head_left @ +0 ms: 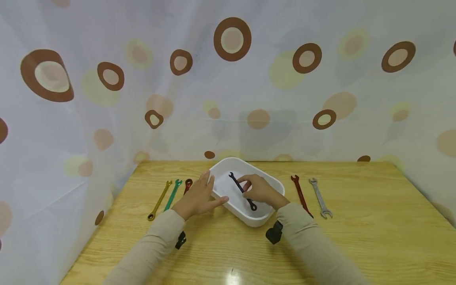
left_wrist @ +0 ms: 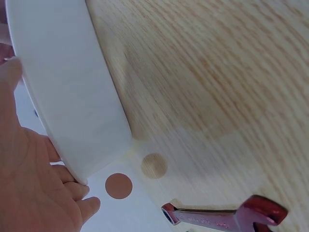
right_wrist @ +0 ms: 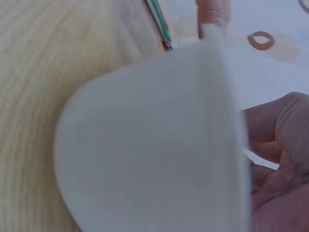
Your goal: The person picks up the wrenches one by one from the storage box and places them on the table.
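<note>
A white plastic basin (head_left: 231, 208) sits on the wooden table in front of the person. Inside it, the right hand (head_left: 261, 190) pinches a dark purple combination wrench (head_left: 235, 181) near the middle, its ring end toward the person. The left hand (head_left: 197, 200) rests at the basin's left rim with fingers extended; in the left wrist view, its thumb and fingertips lie along the rim (left_wrist: 36, 113). From the right wrist, the basin wall (right_wrist: 154, 145) hides the wrench and part of the right hand (right_wrist: 285, 179).
Left of the basin lie a gold wrench (head_left: 160, 200), a green wrench (head_left: 173, 194) and a red wrench (head_left: 188, 184), the last partly behind the left hand. To the right lie another red wrench (head_left: 300, 193) and a silver open-end wrench (head_left: 320, 197). A patterned curtain (head_left: 199, 95) hangs behind the table.
</note>
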`<state>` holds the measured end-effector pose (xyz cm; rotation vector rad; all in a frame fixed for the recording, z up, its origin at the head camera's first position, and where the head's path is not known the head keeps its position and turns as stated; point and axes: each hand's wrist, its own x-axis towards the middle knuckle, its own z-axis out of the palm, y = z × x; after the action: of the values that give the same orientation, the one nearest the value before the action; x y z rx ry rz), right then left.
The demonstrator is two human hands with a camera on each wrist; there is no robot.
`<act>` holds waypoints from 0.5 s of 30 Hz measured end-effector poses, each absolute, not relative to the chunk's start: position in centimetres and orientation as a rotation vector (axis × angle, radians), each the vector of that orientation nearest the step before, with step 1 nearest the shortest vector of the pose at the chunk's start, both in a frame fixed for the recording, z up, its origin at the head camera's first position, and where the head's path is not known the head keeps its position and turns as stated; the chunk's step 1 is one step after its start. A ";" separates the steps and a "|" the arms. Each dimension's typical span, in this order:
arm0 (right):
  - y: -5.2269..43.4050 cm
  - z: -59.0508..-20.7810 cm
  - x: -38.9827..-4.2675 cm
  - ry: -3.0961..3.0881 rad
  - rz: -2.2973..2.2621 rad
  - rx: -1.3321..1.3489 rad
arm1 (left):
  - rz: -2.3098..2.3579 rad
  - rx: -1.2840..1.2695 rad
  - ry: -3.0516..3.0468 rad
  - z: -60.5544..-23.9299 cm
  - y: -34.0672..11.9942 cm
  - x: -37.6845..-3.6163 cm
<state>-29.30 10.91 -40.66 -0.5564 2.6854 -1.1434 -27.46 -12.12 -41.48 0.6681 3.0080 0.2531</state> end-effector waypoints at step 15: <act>16.1 -37.3 -29.6 2.651 -1.271 -0.447 | 0.260 0.675 2.993 -41.7 -12.2 -27.6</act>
<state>-29.61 16.09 -37.27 -0.4474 2.6507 -1.2711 -27.62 -12.24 -41.65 0.6754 2.9928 0.2597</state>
